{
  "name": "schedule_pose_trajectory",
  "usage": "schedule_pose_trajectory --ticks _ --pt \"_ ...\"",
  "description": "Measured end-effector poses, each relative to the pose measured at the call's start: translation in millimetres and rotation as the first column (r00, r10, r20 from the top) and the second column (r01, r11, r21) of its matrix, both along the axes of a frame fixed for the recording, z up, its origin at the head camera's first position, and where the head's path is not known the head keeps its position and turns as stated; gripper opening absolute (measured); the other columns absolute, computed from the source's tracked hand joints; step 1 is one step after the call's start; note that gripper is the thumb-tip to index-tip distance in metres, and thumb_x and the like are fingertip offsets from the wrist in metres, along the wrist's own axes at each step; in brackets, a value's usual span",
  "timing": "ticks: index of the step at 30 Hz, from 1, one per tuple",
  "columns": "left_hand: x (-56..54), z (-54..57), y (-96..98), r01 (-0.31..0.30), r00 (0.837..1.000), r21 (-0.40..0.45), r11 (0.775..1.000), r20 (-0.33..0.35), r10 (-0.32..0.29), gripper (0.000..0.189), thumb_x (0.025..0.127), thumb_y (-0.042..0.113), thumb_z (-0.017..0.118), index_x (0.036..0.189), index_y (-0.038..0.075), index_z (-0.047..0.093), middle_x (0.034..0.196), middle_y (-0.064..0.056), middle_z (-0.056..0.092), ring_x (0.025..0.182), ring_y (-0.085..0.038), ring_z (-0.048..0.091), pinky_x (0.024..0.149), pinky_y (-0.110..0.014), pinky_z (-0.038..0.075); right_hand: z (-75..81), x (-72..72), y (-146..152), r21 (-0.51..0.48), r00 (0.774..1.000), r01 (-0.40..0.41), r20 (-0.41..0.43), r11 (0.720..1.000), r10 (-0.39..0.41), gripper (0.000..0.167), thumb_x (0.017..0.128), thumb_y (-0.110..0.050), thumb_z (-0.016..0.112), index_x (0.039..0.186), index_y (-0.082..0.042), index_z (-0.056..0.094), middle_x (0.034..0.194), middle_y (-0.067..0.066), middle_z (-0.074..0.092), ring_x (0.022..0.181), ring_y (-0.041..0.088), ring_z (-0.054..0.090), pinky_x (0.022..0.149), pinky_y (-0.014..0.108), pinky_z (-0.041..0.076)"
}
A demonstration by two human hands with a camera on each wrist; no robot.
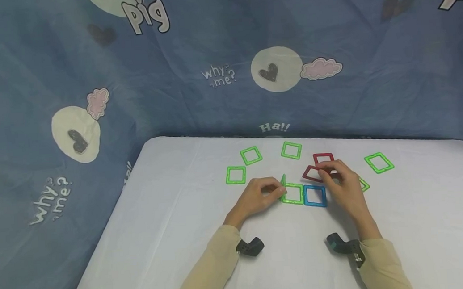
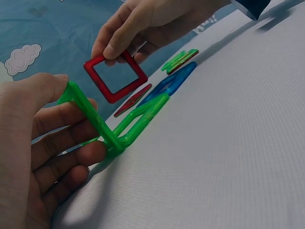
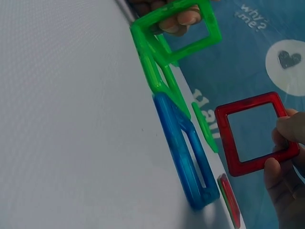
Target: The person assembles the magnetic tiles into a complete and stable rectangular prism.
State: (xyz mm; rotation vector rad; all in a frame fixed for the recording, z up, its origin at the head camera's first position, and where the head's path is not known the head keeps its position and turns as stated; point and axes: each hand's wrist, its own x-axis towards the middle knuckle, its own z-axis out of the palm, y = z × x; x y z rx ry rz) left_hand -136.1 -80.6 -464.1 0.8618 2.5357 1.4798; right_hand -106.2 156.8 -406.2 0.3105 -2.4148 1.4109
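Observation:
My left hand (image 1: 258, 195) pinches a green square frame tile (image 2: 93, 114) between thumb and fingers. That tile stands upright along the left edge of a flat green square tile (image 1: 293, 202). A blue square tile (image 1: 315, 205) lies flat against the flat green one's right side. Above the table, beyond the blue tile, my right hand (image 1: 345, 188) holds a red square frame tile (image 3: 225, 141) by one corner, tilted and apart from the others. Behind it a second red tile (image 1: 323, 155) lies on the table, partly hidden by the hand.
Loose green tiles lie at the back left (image 1: 236, 182), back middle (image 1: 292, 144) and far right (image 1: 385, 169). Another green tile (image 1: 364, 183) is partly covered by the right hand. A blue printed cloth (image 1: 228, 104) hangs behind the white table (image 1: 159, 203).

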Motion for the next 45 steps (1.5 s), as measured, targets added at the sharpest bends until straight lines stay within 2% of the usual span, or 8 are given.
schedule_pose_trajectory --ticks 9,19,37,45 --pt "0.2 0.9 -0.1 0.007 1.0 0.0 1.0 -0.023 -0.007 0.017 0.093 0.036 0.059 0.091 0.023 0.07 0.084 0.012 0.069 0.08 0.001 0.058 0.079 -0.018 0.05 3.7 1.8 -8.7 0.028 1.0 0.0 0.03 1.0 -0.001 0.019 0.089 0.0 0.061 0.108 0.002 0.064 0.104 0.015 0.064 0.091 -0.003 0.051 0.082 0.002 0.041" --pt "0.2 3.5 -1.2 0.004 1.0 -0.001 1.0 -0.013 -0.004 0.016 0.093 0.035 0.06 0.092 0.023 0.07 0.084 0.012 0.068 0.08 0.0 0.058 0.08 -0.019 0.05 2.2 -3.8 -20.4 0.02 0.999 -0.022 0.028 1.0 0.021 0.019 0.088 0.001 0.062 0.107 0.0 0.065 0.103 0.013 0.065 0.089 0.002 0.056 0.08 0.005 0.044" --pt "-0.9 -1.0 0.5 0.004 1.0 -0.006 1.0 -0.02 -0.004 0.016 0.093 0.035 0.059 0.09 0.022 0.069 0.082 0.012 0.067 0.08 0.0 0.057 0.081 -0.019 0.05 -3.1 -4.5 -31.5 0.036 0.998 -0.063 0.033 0.997 0.062 0.018 0.088 0.0 0.063 0.106 -0.002 0.066 0.102 0.011 0.066 0.089 0.019 0.059 0.078 0.01 0.046" --pt "-0.7 1.4 1.1 0.012 1.0 0.002 1.0 -0.025 -0.012 0.015 0.093 0.032 0.06 0.091 0.021 0.07 0.082 0.011 0.068 0.08 0.0 0.057 0.081 -0.02 0.05 -5.3 -5.9 -32.1 0.045 0.997 -0.069 0.02 0.997 0.069 0.018 0.087 0.001 0.063 0.105 -0.003 0.066 0.101 0.01 0.066 0.087 0.02 0.06 0.077 0.008 0.046"
